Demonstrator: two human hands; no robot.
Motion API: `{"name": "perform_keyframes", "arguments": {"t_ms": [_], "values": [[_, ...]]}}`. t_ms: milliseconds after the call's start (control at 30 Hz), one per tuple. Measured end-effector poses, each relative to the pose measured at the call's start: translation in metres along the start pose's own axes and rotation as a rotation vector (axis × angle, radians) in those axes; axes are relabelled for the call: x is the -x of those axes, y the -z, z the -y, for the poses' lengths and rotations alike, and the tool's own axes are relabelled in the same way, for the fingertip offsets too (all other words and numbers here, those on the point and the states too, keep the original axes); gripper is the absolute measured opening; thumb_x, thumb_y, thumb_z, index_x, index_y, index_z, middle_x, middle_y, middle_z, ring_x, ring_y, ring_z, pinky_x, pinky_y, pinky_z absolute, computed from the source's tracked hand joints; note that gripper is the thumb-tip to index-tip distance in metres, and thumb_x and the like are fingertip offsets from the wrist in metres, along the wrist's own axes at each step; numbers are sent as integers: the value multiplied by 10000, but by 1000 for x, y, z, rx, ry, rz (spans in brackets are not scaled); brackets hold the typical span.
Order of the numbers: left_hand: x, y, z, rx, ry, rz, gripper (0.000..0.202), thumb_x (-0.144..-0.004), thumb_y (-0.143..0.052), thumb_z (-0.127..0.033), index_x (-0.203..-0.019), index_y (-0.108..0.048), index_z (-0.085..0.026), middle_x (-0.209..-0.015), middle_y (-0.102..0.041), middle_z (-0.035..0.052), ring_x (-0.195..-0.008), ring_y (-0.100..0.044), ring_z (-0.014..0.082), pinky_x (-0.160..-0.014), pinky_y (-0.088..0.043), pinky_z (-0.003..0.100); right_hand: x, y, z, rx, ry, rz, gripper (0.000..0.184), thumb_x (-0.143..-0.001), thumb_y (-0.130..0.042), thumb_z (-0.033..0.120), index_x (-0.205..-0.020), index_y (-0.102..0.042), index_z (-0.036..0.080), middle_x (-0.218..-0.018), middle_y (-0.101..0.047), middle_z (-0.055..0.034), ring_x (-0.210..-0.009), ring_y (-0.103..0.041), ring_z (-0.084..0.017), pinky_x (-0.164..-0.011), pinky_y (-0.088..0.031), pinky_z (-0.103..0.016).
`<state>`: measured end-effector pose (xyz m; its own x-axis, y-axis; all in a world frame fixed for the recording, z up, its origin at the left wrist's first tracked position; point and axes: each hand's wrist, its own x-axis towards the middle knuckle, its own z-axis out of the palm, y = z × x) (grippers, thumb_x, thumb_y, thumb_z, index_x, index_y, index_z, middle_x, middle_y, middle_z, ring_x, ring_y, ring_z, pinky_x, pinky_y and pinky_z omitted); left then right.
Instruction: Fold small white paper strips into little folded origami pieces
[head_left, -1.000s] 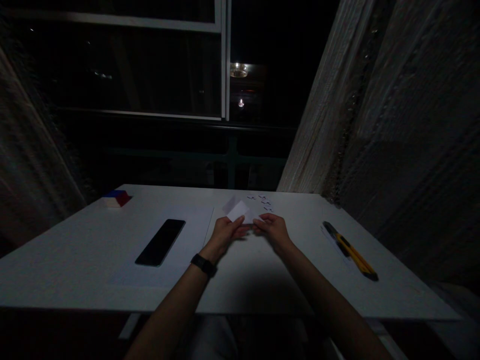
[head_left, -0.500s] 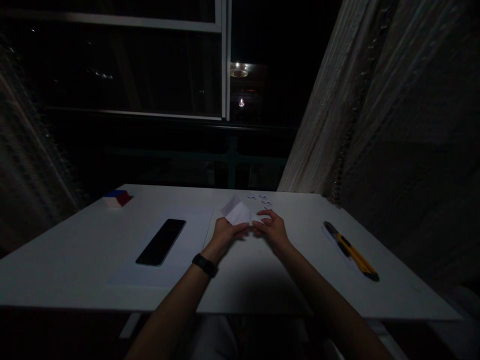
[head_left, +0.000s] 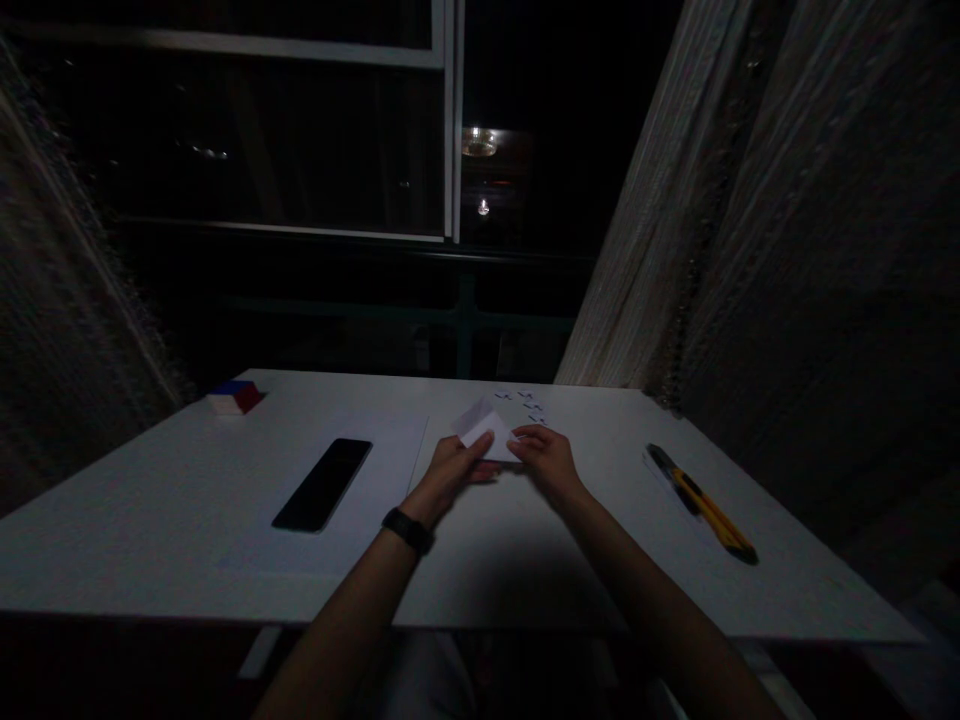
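Both my hands hold a small folded white paper (head_left: pixel 486 428) just above the white table (head_left: pixel 180 520), near its middle. My left hand (head_left: pixel 454 470), with a dark watch on the wrist, pinches the paper's near left edge. My right hand (head_left: pixel 549 458) grips its right side with fingers curled. The paper's far flap stands up at a tilt. Several tiny dark scraps (head_left: pixel 526 403) lie on the table just beyond the paper.
A black phone (head_left: pixel 322 484) lies flat to the left of my hands. A red, white and blue block (head_left: pixel 234 396) sits at the far left corner. A yellow and black utility knife (head_left: pixel 701 502) lies at the right. Curtains hang on both sides of a dark window.
The paper has been turned slightly and its flap now stands narrower; my right fingers, lifted half a second ago, are back down on its right edge.
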<state>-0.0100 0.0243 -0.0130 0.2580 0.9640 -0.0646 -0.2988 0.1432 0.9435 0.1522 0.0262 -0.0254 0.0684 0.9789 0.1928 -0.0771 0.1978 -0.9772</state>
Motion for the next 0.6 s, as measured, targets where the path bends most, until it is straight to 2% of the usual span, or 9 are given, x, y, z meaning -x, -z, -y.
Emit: {"name": "perform_keyframes", "arguments": {"t_ms": [133,200,300,367,433,500,600], "values": [[-6,7,0,-7,-147,-239,360,-615,-696,-424,-666,-594,-83,-535,-591,34,-502,-580,133,-502,-518,249,1,2,5,18,10,33,361,-487,-758,403,-721,-634,158,-598,-620,-9,-532,-558,-142,-516,-433,-263],[-8,9,0,-12,-178,-284,350,-598,-707,-417,-620,-579,-91,-494,-565,11,-467,-552,116,-486,-504,240,3,3,8,41,18,91,342,-566,-692,488,-599,-631,153,-546,-599,-13,-543,-554,-143,-551,-426,-267],[-7,7,1,-6,-176,-203,354,-582,-717,-408,-663,-609,-81,-586,-619,39,-521,-573,128,-505,-495,239,4,2,7,117,24,103,522,-684,-538,589,-386,-520,161,-401,-491,-9,-469,-501,-122,-529,-397,-260],[-4,3,0,-19,-171,-139,364,-586,-714,-410,-692,-626,-72,-631,-638,56,-559,-587,138,-524,-492,238,4,0,5,158,13,67,507,-655,-579,576,-375,-459,170,-362,-435,18,-401,-438,-97,-463,-354,-242],[-1,0,0,-33,-156,-85,372,-602,-699,-425,-683,-628,-69,-624,-636,60,-565,-588,140,-542,-494,242,5,-2,3,142,-13,40,425,-561,-689,511,-462,-446,177,-391,-453,44,-380,-426,-89,-414,-319,-222],[0,-2,0,-46,-131,-43,383,-617,-680,-450,-639,-616,-72,-600,-627,59,-554,-584,137,-546,-495,245,4,-3,1,82,-53,44,414,-477,-754,443,-593,-447,190,-460,-523,50,-407,-489,-113,-401,-339,-214],[-2,-1,0,-73,-124,-51,403,-624,-661,-478,-584,-597,-82,-561,-613,56,-521,-576,129,-512,-485,231,3,-1,3,47,-91,91,480,-465,-765,389,-787,-463,199,-558,-612,21,-462,-573,-160,-415,-398,-232]]}}
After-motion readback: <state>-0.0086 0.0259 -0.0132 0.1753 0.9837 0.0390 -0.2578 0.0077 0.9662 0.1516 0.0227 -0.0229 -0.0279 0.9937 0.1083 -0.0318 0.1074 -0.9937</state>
